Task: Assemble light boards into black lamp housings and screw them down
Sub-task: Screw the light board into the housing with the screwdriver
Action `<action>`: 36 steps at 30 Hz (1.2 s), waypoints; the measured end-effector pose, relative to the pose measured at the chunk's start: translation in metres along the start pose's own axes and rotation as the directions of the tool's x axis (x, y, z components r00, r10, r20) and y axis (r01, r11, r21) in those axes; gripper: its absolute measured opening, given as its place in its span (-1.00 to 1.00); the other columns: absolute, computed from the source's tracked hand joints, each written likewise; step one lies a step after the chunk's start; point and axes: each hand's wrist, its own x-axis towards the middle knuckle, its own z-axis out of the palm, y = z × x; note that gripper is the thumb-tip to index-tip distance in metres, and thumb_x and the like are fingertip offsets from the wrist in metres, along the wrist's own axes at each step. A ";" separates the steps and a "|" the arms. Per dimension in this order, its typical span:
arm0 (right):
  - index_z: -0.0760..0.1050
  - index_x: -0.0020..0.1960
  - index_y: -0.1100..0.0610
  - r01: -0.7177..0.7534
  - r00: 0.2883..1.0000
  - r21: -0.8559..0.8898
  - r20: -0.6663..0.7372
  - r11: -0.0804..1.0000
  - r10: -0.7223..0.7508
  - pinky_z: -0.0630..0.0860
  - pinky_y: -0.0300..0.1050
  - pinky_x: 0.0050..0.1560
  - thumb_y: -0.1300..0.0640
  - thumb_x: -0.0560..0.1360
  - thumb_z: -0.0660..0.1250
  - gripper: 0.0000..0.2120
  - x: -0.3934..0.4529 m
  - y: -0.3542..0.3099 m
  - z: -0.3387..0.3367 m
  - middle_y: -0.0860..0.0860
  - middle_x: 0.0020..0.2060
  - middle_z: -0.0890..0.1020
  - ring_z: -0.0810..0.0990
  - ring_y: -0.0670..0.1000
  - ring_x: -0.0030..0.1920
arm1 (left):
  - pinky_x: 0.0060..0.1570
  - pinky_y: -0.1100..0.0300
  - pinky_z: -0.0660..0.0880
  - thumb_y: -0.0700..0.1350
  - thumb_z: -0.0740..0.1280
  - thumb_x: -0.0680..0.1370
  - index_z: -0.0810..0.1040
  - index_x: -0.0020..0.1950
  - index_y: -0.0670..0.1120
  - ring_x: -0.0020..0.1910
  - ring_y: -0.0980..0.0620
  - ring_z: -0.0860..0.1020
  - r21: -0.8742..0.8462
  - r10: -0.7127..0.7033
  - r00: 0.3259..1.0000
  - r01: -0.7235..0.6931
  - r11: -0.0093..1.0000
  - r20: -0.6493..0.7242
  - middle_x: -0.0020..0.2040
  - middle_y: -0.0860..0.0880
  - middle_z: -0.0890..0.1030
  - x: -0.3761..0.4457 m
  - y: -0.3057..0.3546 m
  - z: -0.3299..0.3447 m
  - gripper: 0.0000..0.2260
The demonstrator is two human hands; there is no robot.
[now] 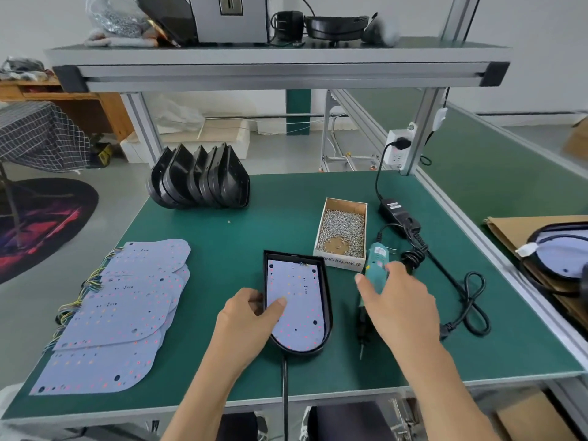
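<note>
Already the right hand (399,300) grips the electric screwdriver (375,265), just right of the board-filled black housing (327,300), whose long axis runs away from the tabletop's near edge, steadied by the left hand (251,319).

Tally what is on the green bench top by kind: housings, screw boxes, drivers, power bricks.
Black lamp housings: 6, five standing in a row and one lying flat with a light board in it
Screw box: 1
Electric screwdriver: 1
Power adapter: 1
Total: 9

Grey floor (105,198), dark round rug (47,224) left, wooden desk (79,106) upper left, white wall (541,43) upper right.
</note>
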 end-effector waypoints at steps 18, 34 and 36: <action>0.58 0.33 0.12 -0.387 0.912 0.876 0.319 -0.286 -0.257 0.68 -0.05 -0.10 0.20 0.42 0.45 -0.53 0.015 0.052 0.002 0.13 -0.14 0.69 0.74 0.20 -0.03 | -0.24 0.30 0.43 -0.10 0.43 0.56 0.58 -0.20 0.01 -0.29 0.14 0.51 0.309 0.567 0.815 -0.573 0.759 0.118 -0.34 0.12 0.56 0.061 0.106 0.034 -0.86; 0.66 -0.02 0.12 -0.380 0.914 0.718 0.387 -0.583 -0.118 0.33 -0.21 -0.52 0.11 0.51 0.37 -0.87 0.001 0.025 0.032 -0.04 -0.48 0.28 0.31 -0.08 -0.56 | 0.17 0.01 0.36 -0.05 0.40 0.53 0.35 -0.31 -0.02 -0.16 -0.08 0.48 0.800 0.387 0.811 -0.548 0.243 0.438 -0.18 -0.02 0.60 0.135 0.134 0.127 -0.71; 0.66 0.00 0.12 -0.386 0.911 0.725 0.397 -0.571 -0.112 0.34 -0.19 -0.52 0.11 0.51 0.37 -0.87 0.001 0.025 0.033 -0.03 -0.48 0.29 0.31 -0.08 -0.56 | 0.15 0.01 0.35 -0.03 0.40 0.54 0.31 -0.31 -0.02 -0.17 -0.09 0.47 0.800 0.395 0.808 -0.550 0.241 0.437 -0.20 -0.02 0.56 0.137 0.133 0.129 -0.67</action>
